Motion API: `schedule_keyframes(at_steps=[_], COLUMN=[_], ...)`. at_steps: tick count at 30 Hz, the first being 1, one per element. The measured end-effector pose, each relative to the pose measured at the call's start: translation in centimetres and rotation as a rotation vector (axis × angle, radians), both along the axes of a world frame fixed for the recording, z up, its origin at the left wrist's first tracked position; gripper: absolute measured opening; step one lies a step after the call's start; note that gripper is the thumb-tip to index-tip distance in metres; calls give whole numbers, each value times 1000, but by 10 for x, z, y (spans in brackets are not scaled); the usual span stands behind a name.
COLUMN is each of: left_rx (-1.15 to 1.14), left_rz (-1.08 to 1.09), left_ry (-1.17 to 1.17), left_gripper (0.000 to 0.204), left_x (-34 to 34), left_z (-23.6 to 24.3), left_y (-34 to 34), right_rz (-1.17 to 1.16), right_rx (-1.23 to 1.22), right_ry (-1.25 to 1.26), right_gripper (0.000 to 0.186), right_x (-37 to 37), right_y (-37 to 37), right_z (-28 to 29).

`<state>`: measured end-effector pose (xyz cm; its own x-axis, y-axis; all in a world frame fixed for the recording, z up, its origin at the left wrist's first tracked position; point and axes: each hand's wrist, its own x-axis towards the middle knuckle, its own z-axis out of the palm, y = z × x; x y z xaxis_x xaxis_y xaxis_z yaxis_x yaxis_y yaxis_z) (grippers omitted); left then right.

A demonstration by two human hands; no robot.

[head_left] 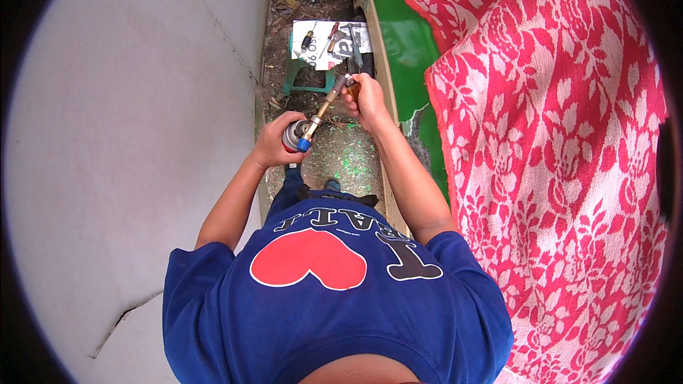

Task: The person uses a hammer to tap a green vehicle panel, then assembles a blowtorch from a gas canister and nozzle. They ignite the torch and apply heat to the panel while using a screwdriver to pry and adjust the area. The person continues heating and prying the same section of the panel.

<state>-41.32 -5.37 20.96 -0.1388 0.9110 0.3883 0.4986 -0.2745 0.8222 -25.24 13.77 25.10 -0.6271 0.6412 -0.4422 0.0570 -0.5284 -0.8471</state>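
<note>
My left hand grips a small metal gas canister with a blue knob, held at waist height in the narrow gap. A brass torch tube rises from the canister toward the upper right. My right hand is closed around a small brown object held at the torch's dark nozzle. Both forearms reach forward from my blue shirt.
A grey wall stands close on the left. On the right a green painted panel is draped with a red-and-white floral cloth. Ahead, a small green stool carries a white sheet with screwdrivers. Dirt ground and rags lie beyond.
</note>
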Motion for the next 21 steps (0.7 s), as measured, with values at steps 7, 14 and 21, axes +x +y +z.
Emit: schedule_keyframes(at_steps=[7, 14, 21], left_rx=[10, 14, -22], left_rz=[11, 9, 55], left_ry=[14, 23, 103], left_gripper=[63, 63, 62], left_x=[0, -1, -1], left_z=[0, -2, 0], left_y=[2, 4, 5], right_rz=[-9, 55, -64], right_rx=[-52, -52, -179], right_ry=[44, 31, 106], right_gripper=[37, 40, 38], right_x=[1, 2, 31], right_y=[7, 11, 4], right_z=[-12, -14, -39])
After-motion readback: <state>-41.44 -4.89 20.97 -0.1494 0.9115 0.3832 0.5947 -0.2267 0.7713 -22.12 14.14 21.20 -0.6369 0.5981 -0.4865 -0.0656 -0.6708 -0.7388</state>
